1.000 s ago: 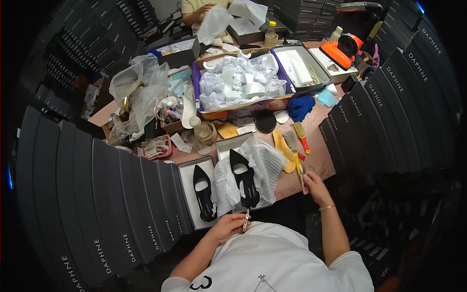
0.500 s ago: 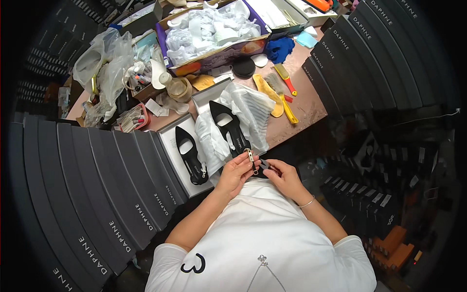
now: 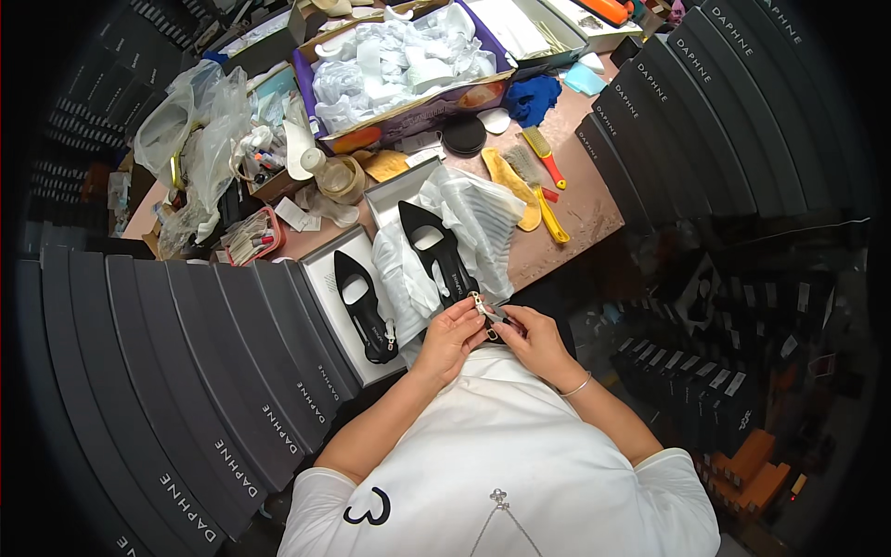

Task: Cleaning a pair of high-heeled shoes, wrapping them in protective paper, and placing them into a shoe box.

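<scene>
A pair of black pointed slingback shoes lies near my waist. One black shoe (image 3: 361, 299) rests in the left half of an open shoe box (image 3: 331, 291). The other black shoe (image 3: 436, 243) lies on white tissue paper (image 3: 397, 269), its heel end toward me. My left hand (image 3: 447, 342) pinches this shoe's strap (image 3: 480, 304), which carries gold-coloured hardware. From the right, my right hand (image 3: 535, 342) meets it, thumb and fingers closed on a small dark grey piece (image 3: 496, 315) against the strap. I cannot make out what that piece is.
Stacked dark shoe boxes (image 3: 176, 371) rise at my left, more boxes (image 3: 687, 121) at the right. On the pink table are brushes (image 3: 553, 219), a yellow cloth (image 3: 509, 181), a round black tin (image 3: 464, 136), a glass jar (image 3: 340, 178) and a purple carton (image 3: 418, 116) of white tissue.
My right hand has come left and closer to my left hand, bringing the dark grey piece up against the strap. My left hand keeps its hold; the view has shifted slightly.
</scene>
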Demonstrator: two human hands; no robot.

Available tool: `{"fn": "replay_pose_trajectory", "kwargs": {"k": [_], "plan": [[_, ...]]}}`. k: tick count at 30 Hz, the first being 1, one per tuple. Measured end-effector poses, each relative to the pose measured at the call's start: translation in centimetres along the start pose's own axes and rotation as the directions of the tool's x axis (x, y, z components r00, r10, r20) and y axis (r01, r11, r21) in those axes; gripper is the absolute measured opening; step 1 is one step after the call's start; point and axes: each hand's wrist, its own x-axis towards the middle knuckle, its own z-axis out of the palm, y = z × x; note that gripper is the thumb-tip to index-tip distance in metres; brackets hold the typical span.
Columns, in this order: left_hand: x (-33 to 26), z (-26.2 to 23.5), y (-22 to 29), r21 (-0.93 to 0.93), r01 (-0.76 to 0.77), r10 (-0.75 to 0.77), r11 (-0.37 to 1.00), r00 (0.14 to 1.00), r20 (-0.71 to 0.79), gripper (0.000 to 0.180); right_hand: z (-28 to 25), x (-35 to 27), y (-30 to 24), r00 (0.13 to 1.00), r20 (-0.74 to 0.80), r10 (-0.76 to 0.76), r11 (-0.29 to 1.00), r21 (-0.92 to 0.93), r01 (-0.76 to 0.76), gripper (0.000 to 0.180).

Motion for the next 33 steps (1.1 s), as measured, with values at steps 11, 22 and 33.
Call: {"fn": "replay_pose_trajectory", "kwargs": {"k": [11, 22, 33], "plan": [[0.0, 0.6, -0.4, 0.146, -0.028, 0.039, 0.989, 0.997, -0.072, 0.024, 0.6, 0.3, -0.3, 0.998, -0.015, -0.057, 0.993, -0.104, 0.055, 0.028], [-0.4, 0.7, -0.9, 0.146, -0.060, 0.069, 0.987, 0.996, -0.057, 0.028, 0.1, 0.9, 0.2, 0.988, -0.144, -0.046, 0.999, -0.018, 0.044, 0.025], [-2.8, -2.2, -1.6, 0.657, -0.430, 0.564, 0.619, 0.826, 0.009, 0.016, 1.7, 1.4, -0.8, 0.830, 0.533, 0.167, 0.807, 0.410, -0.425, 0.024]]}}
